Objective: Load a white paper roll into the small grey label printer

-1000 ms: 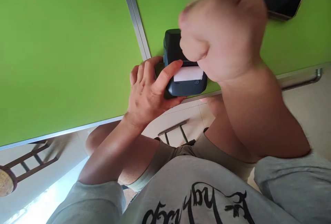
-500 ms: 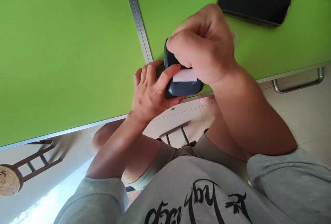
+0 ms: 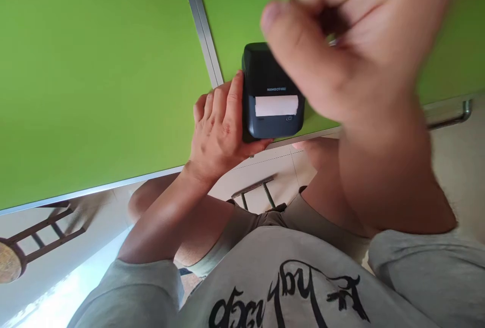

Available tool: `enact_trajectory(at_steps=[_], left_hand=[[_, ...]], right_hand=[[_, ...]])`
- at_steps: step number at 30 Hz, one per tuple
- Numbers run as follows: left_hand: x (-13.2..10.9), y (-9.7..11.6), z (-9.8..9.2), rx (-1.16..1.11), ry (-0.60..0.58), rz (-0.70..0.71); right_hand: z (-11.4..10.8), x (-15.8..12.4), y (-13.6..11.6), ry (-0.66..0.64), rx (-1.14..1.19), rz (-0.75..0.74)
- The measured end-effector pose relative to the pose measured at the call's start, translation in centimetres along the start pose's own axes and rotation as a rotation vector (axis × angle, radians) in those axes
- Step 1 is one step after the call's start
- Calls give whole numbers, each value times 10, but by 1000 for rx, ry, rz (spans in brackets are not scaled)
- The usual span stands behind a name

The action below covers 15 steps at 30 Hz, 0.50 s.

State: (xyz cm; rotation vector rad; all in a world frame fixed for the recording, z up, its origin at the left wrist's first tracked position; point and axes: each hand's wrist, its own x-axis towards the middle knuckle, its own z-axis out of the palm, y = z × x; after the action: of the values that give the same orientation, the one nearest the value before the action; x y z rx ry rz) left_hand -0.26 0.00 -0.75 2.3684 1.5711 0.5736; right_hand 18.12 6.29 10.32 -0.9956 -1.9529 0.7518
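Note:
A small dark label printer (image 3: 271, 93) sits at the near edge of a green table (image 3: 94, 75), with a strip of white label paper (image 3: 276, 105) showing at its slot. My left hand (image 3: 217, 133) wraps around the printer's left side and near corner, holding it. My right hand (image 3: 352, 40) is raised close to the camera, above and to the right of the printer. It is blurred, with the fingers curled in and the thumb stretched across. Something small and pale glints between the fingers, too blurred to name.
A metal seam (image 3: 200, 25) divides the green table into two panels. A wooden stool (image 3: 22, 249) stands on the pale tiled floor at the lower left. A metal handle (image 3: 450, 115) shows under the table edge at the right.
My right hand has lifted off the printer's top toward the camera and now hides the dark phone seen at the upper right. My left thumb has drawn back from the paper slot to the printer's side.

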Motion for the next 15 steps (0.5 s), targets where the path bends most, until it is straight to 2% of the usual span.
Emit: enact_trajectory(at_steps=[2,4,8,12,15], left_hand=[[0,0,-1,-1,-12,-6],[-1,0,-2,-8,-28,-3],[-1,-2,-2,-25,-39,9],[-1,-3,-2,-30,-43,7],[0,-4,-3,-37,-45,8]], right_hand=[[-15,0,-4,-51,-115,103],[-24,0,-5,-159,-319,210],[-24,1,6,-347,-695,334],[-20,-4,15,-364,-739,449],[-23,-8,14,-345,-708,430]])
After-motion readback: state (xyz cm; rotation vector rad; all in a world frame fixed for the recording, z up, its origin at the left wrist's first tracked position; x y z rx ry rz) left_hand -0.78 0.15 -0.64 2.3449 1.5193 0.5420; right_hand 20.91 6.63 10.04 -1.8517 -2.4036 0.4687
